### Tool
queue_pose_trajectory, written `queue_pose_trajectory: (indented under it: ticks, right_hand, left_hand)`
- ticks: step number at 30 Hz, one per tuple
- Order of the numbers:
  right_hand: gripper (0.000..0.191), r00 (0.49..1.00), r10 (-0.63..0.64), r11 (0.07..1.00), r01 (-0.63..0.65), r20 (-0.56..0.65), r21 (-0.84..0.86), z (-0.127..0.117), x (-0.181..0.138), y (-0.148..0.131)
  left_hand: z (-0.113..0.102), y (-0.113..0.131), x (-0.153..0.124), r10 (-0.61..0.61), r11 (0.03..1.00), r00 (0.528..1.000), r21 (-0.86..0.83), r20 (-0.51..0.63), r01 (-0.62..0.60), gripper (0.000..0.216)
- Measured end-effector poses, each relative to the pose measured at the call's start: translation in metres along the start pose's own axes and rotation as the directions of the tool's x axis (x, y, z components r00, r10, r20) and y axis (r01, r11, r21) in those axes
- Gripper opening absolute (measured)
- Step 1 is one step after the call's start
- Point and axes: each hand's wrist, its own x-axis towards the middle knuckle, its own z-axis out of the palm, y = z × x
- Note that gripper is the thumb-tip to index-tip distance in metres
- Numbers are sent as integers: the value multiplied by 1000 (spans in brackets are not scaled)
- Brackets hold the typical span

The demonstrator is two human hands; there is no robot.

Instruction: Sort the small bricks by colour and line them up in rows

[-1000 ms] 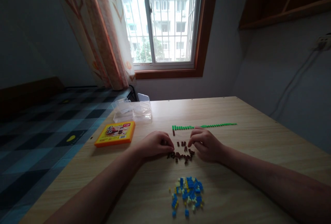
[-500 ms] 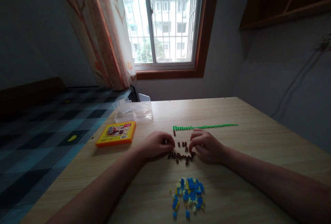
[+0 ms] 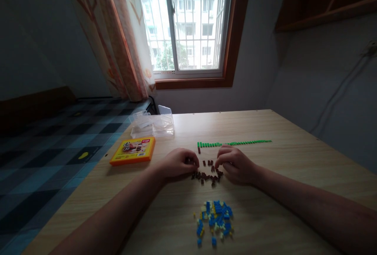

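A loose pile of small brown toy bricks [image 3: 206,176] lies on the table between my two hands. At its left edge is my left hand [image 3: 183,162], fingers curled and fingertips low beside the bricks; whatever they may pinch is hidden. My right hand [image 3: 234,164] bends over the right edge of the pile, its fingers drawn in and their tips at the brown bricks; I cannot make out what is between them. Several brown bricks stand apart just behind the pile. One brown brick [image 3: 199,150] sits below the left end of a long row of green bricks [image 3: 207,145].
Nearer to me lies a heap of blue and yellow bricks [image 3: 218,215]. On the left are an orange-yellow box [image 3: 132,151] and clear plastic trays [image 3: 153,127]. The wooden table [image 3: 294,161] borders a bed with a checked cover [image 3: 59,153].
The view has shifted very slightly. Both hands stay at the brown bricks with almost no visible movement.
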Motion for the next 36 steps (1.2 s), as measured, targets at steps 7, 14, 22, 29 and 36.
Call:
queue_pose_trajectory:
  ticks: [7,14,22,29,36]
  right_hand:
    - [35,1000,-1,1000,1,7,-9,0,0,0]
    - [36,996,-58,998,59,67,-1,-2,1,-8]
    - [37,988,-111,992,117,110,-55,1,0,-12]
    - [37,996,78,987,-85,-51,-135,4,-3,3]
    - [41,990,119,950,-89,82,-299,5,-6,5]
  left_hand:
    - [-2,1,1,14,1000,1000,9,26,-15,17]
    - [-2,4,-1,-6,999,1000,-31,30,7,17]
    - [-5,10,-1,81,994,996,76,44,-84,29]
    - [-7,16,-2,143,973,984,170,102,-159,26]
    - [-5,11,-2,85,996,996,10,38,-85,23]
